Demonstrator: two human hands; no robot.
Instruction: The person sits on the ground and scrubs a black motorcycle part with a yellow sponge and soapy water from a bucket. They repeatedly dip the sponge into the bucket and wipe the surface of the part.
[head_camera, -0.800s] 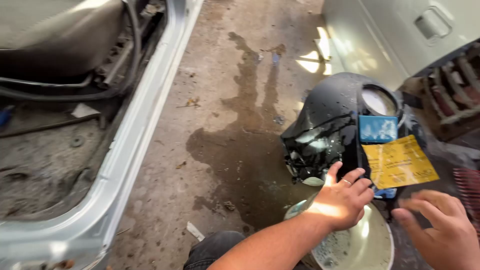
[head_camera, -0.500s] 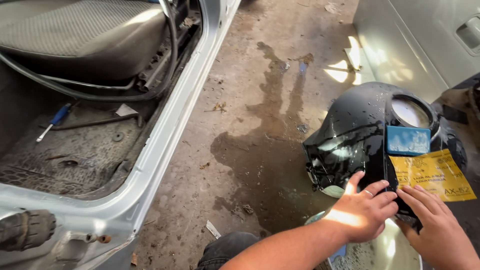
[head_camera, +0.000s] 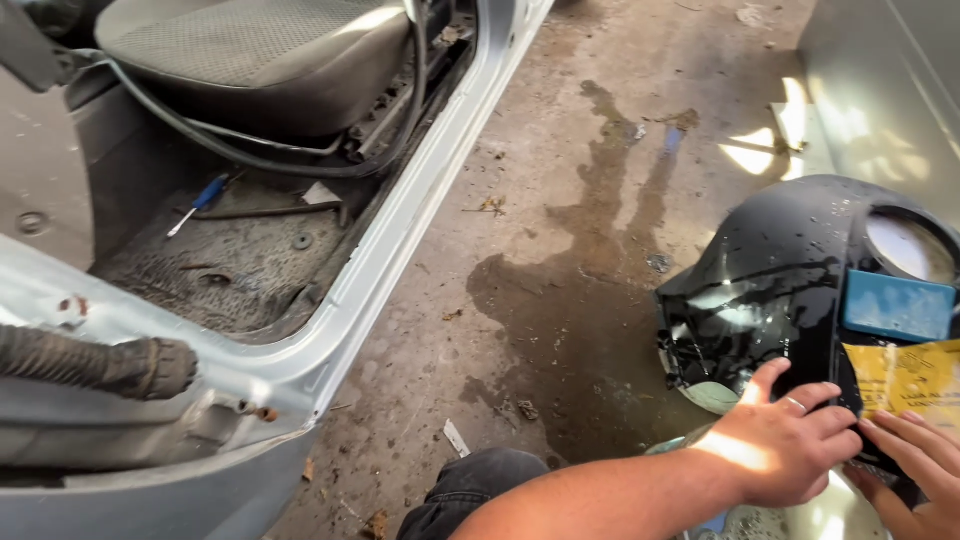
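A wet black plastic car trim cover (head_camera: 780, 270) lies on the concrete at the right, over a pale basin (head_camera: 850, 515). A blue sponge (head_camera: 897, 306) and a yellow sheet (head_camera: 910, 378) rest on the cover. My left hand (head_camera: 785, 445), a ring on one finger, reaches in from the bottom and presses on the cover's near edge, fingers curled over it. My right hand (head_camera: 915, 470) is cut off by the frame's corner. Its fingers lie against the cover just below the yellow sheet, almost touching my left hand.
An open car doorway is at left, with a pale sill (head_camera: 400, 250), a grey seat (head_camera: 260, 60) and a dirty floor holding a blue-handled screwdriver (head_camera: 200, 200). A dark wet stain (head_camera: 580, 300) spreads over the concrete. My knee (head_camera: 470, 490) is at the bottom.
My right hand has come in from the lower right to the cover beside my left hand. The view has swung left, showing more of the car's doorway and seat.
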